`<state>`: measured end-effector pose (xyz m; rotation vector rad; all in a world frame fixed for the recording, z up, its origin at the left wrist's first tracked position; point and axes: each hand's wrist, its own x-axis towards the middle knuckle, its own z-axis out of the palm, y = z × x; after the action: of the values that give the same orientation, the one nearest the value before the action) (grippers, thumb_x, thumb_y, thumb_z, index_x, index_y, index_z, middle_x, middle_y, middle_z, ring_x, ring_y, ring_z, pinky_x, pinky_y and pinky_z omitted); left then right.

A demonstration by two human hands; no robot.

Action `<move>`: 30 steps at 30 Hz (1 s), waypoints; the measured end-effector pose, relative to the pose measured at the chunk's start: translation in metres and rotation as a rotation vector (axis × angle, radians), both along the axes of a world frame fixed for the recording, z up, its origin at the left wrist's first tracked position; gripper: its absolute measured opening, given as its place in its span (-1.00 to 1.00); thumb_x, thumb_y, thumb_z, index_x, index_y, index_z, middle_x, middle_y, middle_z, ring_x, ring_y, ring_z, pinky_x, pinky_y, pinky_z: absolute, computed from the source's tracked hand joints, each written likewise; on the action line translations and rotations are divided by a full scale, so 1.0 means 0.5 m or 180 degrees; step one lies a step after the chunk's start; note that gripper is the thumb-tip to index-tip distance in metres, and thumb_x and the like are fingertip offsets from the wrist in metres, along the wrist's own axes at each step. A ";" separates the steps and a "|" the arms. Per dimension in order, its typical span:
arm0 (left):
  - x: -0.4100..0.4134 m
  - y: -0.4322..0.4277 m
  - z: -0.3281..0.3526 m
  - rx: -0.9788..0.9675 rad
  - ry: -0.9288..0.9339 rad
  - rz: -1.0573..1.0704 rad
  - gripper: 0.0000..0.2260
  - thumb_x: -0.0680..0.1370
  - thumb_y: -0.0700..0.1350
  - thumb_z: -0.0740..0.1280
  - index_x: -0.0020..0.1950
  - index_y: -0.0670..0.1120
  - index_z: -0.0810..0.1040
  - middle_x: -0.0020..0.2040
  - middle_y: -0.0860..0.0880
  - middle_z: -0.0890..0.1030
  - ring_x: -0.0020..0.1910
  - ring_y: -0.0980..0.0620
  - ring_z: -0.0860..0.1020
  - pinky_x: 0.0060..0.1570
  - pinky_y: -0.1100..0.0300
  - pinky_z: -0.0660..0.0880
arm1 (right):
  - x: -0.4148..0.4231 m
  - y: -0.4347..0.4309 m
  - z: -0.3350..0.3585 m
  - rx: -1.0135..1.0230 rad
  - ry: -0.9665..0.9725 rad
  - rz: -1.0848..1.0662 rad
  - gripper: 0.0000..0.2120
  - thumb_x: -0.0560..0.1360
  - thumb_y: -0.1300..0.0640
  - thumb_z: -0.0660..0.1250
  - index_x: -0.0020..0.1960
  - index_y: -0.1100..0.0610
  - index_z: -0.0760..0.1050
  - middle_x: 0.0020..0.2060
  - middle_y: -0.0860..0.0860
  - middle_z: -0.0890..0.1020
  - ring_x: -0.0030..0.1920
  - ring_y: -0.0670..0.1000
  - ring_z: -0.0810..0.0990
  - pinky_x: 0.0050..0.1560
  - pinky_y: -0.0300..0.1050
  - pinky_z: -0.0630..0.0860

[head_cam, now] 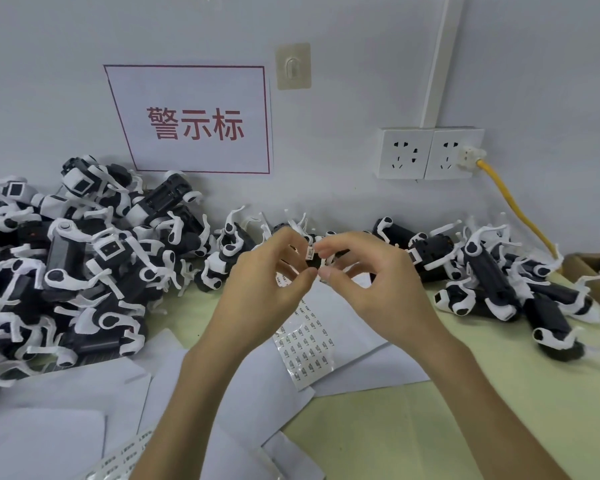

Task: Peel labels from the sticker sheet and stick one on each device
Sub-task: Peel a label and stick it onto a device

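Both hands meet above the back of the table, each clamped on 1 small black device (315, 262) held between them. The left hand (267, 282) has its fingers curled over the device's top and its thumb pressed up from below. The right hand (371, 289) pinches the same device from the other side with thumb and index finger, the other fingers spread loosely. A small white label (310, 252) shows on the device's upper face, just beside the right index fingertip — whether it is fully stuck down cannot be told.

The sticker sheet (305, 344) lies flat on the table directly below the hands, rows of small printed labels on it, resting on loose white papers (66, 410). A second label strip (125, 455) lies at the lower left.

Black-and-white devices are heaped in a big pile on the left (84, 265) and a smaller pile on the right (492, 282) — both against the wall. On the wall hang a red-bordered sign (194, 123), a hook (293, 67) and 2 sockets (430, 152), with a yellow cable (513, 202) plugged into the right one. A cardboard box (593, 268) sits at the right edge.
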<state>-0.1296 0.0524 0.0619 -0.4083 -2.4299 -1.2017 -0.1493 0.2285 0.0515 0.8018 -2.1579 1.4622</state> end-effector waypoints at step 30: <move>0.001 -0.015 0.016 0.1084 -0.0064 -0.0642 -0.95 0.54 -0.10 0.47 -0.03 0.05 0.70 -0.13 0.08 0.73 -0.14 0.09 0.69 -0.02 0.23 0.58 | 0.018 -0.015 0.021 -0.1102 -0.0612 0.0154 -0.93 0.46 0.19 0.49 -0.16 0.05 0.64 -0.29 -0.02 0.68 -0.27 0.04 0.62 -0.16 -0.10 0.56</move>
<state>-0.1292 0.0446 0.0698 -0.5468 -2.1801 -1.6767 -0.1403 0.2212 0.0621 0.6130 -1.9419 1.9376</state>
